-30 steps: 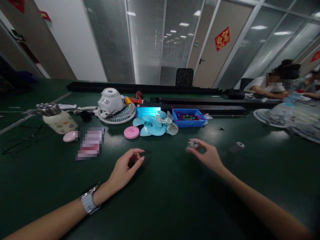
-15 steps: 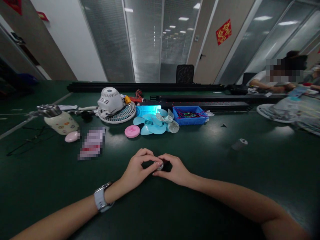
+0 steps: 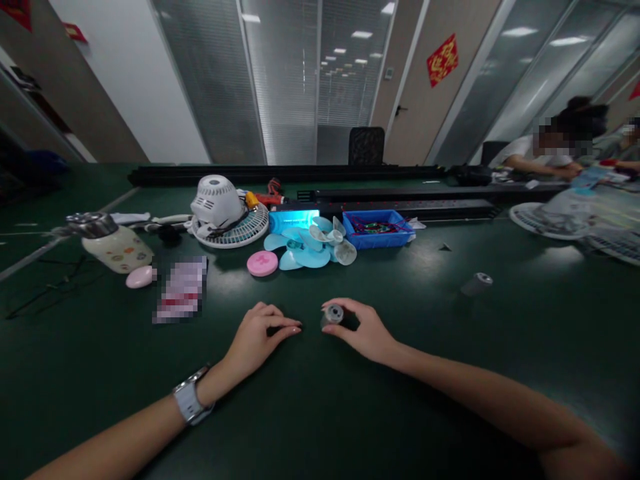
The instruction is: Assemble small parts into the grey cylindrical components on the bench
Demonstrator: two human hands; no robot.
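Note:
My right hand grips a small grey metal cylinder, like a little motor, just above the dark green table. My left hand rests on the table a short way to its left, fingers curled and pinched together over something small and dark that I cannot make out. A grey watch sits on my left wrist. A second grey cylinder lies on its side further right.
Behind my hands lie light-blue fan blades, a pink disc, a blue tray of parts, a white fan motor housing on a grille, a decorated bottle and a blurred card. People sit at the far right.
My hands had come together at the table's middle around the cylinder. They have since parted slightly, the right hand keeping the cylinder and the left sliding left.

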